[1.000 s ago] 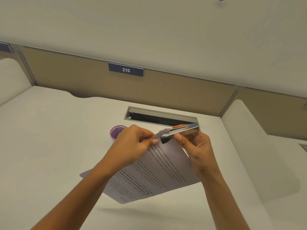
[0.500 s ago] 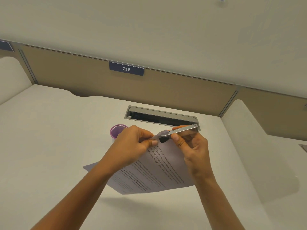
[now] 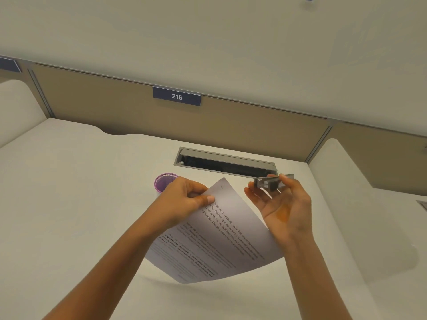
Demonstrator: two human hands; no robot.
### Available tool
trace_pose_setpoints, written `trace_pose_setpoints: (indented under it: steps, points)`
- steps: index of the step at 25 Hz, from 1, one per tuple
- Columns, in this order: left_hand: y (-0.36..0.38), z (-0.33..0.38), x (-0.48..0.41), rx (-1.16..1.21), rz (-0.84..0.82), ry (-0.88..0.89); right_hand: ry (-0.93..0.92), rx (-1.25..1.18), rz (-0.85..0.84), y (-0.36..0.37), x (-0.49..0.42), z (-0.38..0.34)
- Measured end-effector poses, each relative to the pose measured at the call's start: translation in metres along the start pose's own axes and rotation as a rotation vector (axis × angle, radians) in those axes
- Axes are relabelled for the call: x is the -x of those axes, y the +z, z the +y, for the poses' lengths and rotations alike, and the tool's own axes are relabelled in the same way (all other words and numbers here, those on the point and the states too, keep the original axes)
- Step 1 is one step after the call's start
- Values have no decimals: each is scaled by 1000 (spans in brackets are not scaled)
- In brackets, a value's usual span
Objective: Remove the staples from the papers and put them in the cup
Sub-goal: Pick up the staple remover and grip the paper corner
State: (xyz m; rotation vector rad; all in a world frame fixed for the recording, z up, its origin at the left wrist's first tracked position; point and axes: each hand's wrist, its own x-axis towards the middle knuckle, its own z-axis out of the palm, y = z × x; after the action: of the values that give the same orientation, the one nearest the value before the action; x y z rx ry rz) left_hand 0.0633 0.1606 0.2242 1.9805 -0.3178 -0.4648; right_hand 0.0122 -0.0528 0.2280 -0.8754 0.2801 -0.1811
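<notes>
Head view: the left hand (image 3: 182, 202) pinches the printed white papers (image 3: 219, 236) by their top corner; at 3 o'clock, the right hand (image 3: 282, 204) grips a silver metal staple remover (image 3: 269, 182). A purple mesh cup (image 3: 164, 181) stands at 11 o'clock.

Office cubicle: numbered partition (image 3: 177, 96) (215), desk (image 3: 69, 192) cable slot (image 3: 225, 162)

open white tabletop (image 3: 69, 204) lies bare to the left and near side. the purple mesh cup (image 3: 164, 181) stands partly behind the left hand (image 3: 184, 202); the curved printed paper sheets (image 3: 221, 236) fill the middle; the grey recessed cable slot (image 3: 225, 161) and tan partition wall (image 3: 115, 107) close the far side.
</notes>
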Motion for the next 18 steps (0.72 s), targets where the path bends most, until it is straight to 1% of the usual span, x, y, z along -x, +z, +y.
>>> trace_pose_setpoints:
  steps: [4, 7, 10, 14, 18]
  points:
    - [-2, 0, -2, 18, -5, -24, 113, 170, 119, -2, 0, 0]
    - [-2, -1, -3, 14, -1, -43, 167, 250, 120, -4, -2, 2]
    - [-3, -3, -4, 20, 1, -76, 181, 346, 126, -9, -13, 7]
    - [-7, -8, -2, 17, 22, -113, 287, 484, 221, -34, -42, 28]
    - [-14, -11, 4, 17, 42, -124, 372, 626, 286, -71, -78, 65]
